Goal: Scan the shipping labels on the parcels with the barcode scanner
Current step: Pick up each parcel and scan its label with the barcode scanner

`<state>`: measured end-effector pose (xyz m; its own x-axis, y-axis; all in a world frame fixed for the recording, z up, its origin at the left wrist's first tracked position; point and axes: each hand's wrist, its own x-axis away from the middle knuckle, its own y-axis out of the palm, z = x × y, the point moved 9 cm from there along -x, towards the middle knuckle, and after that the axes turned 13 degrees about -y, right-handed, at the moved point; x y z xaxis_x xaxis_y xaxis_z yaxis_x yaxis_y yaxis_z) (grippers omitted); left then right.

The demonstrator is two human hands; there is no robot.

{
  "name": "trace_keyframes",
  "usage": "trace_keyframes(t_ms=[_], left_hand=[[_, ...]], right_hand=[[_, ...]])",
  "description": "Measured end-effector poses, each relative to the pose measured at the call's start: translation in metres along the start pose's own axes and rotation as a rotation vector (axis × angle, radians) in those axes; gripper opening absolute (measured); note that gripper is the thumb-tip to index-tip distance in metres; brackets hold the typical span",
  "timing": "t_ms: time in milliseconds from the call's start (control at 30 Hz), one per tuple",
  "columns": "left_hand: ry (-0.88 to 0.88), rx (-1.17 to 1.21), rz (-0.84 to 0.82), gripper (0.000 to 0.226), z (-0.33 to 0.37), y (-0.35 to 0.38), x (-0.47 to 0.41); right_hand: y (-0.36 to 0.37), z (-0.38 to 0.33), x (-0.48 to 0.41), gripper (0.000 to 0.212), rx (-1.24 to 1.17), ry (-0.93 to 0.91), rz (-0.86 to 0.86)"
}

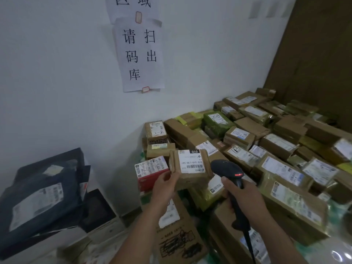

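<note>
- Against a white wall (57, 73) in a storeroom corner, a heap of parcels (276, 149) runs back to a brown panel (314, 54). There are several dozen, too many to count exactly, mostly cardboard boxes with some green-wrapped, and nearly all lie label-up.
- At left lies a separate pile of dark mailer bags (43, 197). At least two can be made out, and the top one carries a white label.
- Two paper notices (142, 54) with handwritten characters are taped to the wall, one overlapping the other.
- One small cardboard parcel (190, 180) sits at the heap's near-left edge, just beside a red-and-white box (150, 174), tipped up with its face to the camera. Whether it is clear of the pile cannot be told.
- The left hand (164, 189) pinches that parcel's lower left corner between thumb and fingers.
- The right hand (245, 199) has its fingers wrapped round the handle of the single black barcode scanner (226, 168), whose head points at the parcel from close on its right. Its cord trails down.
- The parcel's one shipping label (191, 162), marked 010, faces the scanner with its barcode near the lower edge.
- One red light (238, 174) glows on the scanner.
- The step in hand looks like the scan itself. The next move likely calls for steadying the beam on that barcode, then setting the parcel aside and picking up another.
</note>
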<state>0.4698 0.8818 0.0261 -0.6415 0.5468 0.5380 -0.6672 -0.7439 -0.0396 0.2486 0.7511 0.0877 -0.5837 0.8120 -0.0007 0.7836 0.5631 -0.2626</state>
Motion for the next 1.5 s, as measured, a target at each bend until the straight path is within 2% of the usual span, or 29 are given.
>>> trace_keyframes(t_ms=[167,367,467,633,767,833,1000,1067,1167,1333,1500], left_hand=[[-0.014,-0.078,0.036,0.051,0.011,0.05,-0.022],[0.143,-0.267,0.032,0.051,0.023,0.07,-0.021],[0.181,-0.329,0.092,0.046,0.019,0.049,-0.019],[0.14,-0.355,0.374,0.034,-0.029,-0.025,-0.005],[0.068,-0.414,0.449,0.009,-0.077,-0.057,0.012],[0.029,-0.486,0.446,0.006,-0.097,-0.061,0.019],[-0.187,-0.329,0.167,0.041,-0.151,-0.047,0.028],[-0.212,-0.244,0.129,0.041,-0.16,-0.044,0.031],[-0.24,-0.073,0.134,0.032,-0.169,-0.048,0.035],[-0.396,0.214,0.119,0.044,-0.189,-0.069,0.046],[-0.268,0.277,0.247,0.047,-0.177,-0.106,0.063]], right_hand=[[-0.022,0.013,-0.005,0.038,-0.065,-0.006,0.039],[-0.015,0.015,-0.007,0.038,-0.088,-0.027,-0.07],[0.001,0.012,-0.007,0.036,-0.078,-0.043,-0.151],[0.046,0.024,0.001,0.033,-0.038,-0.002,-0.342],[0.082,0.052,0.011,0.033,-0.05,0.101,-0.385],[0.098,0.068,0.018,0.031,-0.06,0.149,-0.416],[0.126,0.103,0.036,0.028,-0.091,0.271,-0.485],[0.13,0.115,0.043,0.028,-0.105,0.328,-0.494],[0.13,0.124,0.05,0.027,-0.111,0.355,-0.526],[0.125,0.119,0.045,0.028,-0.152,0.309,-0.509],[0.133,0.088,0.037,0.033,-0.176,0.2,-0.537]])
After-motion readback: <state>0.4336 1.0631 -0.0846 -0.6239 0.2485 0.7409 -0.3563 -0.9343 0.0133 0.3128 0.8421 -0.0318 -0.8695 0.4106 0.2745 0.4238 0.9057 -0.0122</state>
